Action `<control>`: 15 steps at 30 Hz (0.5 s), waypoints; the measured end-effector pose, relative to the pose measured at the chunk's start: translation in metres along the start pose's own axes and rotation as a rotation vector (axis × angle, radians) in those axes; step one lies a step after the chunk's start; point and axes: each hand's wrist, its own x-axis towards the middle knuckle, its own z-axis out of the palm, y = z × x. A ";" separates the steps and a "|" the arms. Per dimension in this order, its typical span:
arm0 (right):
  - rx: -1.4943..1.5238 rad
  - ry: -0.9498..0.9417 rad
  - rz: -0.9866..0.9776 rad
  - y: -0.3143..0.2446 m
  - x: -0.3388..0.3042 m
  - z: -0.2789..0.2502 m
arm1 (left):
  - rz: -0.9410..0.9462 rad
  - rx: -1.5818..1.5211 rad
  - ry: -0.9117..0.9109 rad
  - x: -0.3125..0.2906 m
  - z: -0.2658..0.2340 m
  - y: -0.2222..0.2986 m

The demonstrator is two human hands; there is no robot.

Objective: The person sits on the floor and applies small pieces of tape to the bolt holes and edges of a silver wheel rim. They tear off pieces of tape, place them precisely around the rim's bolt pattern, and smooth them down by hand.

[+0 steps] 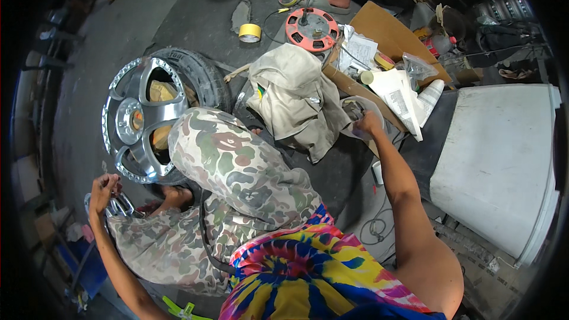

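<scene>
white panel (498, 166) lies on the right | chrome wheel (142, 120) in its tyre stands at the left, apart from both hands | right hand (368, 123) is closed on a grey sanding pad (354, 108) by the beige cloth (296, 98); pad is best kept flat and pressed lightly | left hand (104, 192) is curled on a shiny metal part (121, 204); it should be held firmly.
</scene>
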 end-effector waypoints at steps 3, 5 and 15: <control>-0.043 0.011 -0.052 -0.069 -0.047 -0.025 | 0.010 -0.015 0.000 -0.016 -0.012 -0.012; -0.017 0.068 -0.091 -0.084 -0.081 -0.030 | 0.031 0.006 -0.020 -0.009 -0.009 -0.002; 0.090 0.077 0.020 -0.073 -0.085 -0.012 | 0.020 -0.020 -0.074 0.003 0.002 0.023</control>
